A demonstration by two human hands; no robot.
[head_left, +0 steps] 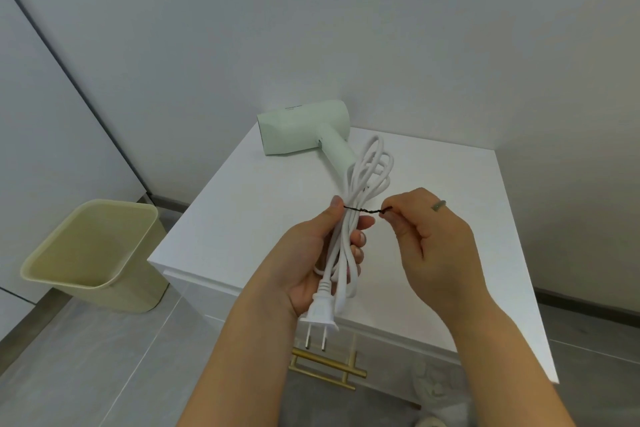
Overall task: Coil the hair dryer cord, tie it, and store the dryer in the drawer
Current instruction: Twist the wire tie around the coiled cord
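A pale green hair dryer (304,128) lies on its side at the back of the white cabinet top (433,218). Its white cord (372,166) is gathered into long loops. My left hand (311,253) grips the bundle around its middle, thumb on top. The two-pin plug (320,317) hangs below that palm. A thin black twist tie (365,209) circles the bundle, its ends twisted together and sticking out to the right. My right hand (429,239) pinches the tip of the twisted ends between thumb and forefinger.
A beige plastic bin (93,250) stands on the grey tiled floor left of the cabinet. Gold drawer handles (329,369) show on the cabinet front below my hands. White walls close in behind and to the right.
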